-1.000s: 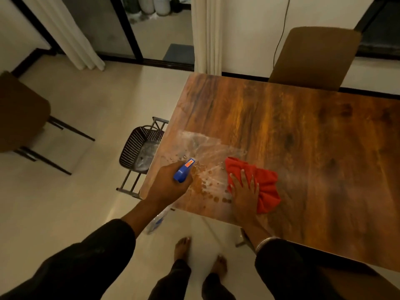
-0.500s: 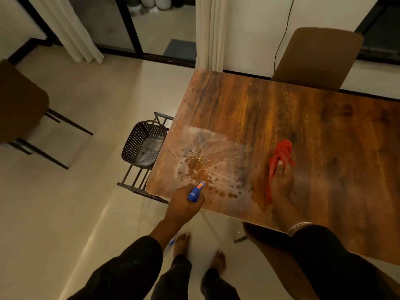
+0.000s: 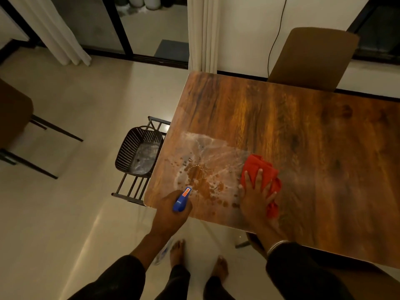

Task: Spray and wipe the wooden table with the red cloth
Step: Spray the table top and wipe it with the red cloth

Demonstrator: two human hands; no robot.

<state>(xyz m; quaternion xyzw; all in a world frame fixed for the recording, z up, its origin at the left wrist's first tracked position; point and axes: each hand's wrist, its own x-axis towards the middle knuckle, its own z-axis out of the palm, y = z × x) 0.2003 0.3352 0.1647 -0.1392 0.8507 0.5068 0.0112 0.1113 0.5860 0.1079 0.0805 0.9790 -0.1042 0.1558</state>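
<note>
Two hands: spray bottle (image 3: 182, 199), red cloth (image 3: 262, 176).

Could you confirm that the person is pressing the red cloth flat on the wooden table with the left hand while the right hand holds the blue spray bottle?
The hands are swapped. In the head view the right hand presses the red cloth on the wooden table, while the left hand holds the blue spray bottle.

Right hand (image 3: 256, 197) and red cloth (image 3: 262, 169) back leftward, flattened at the wet patch's (image 3: 201, 169) edge.
</note>
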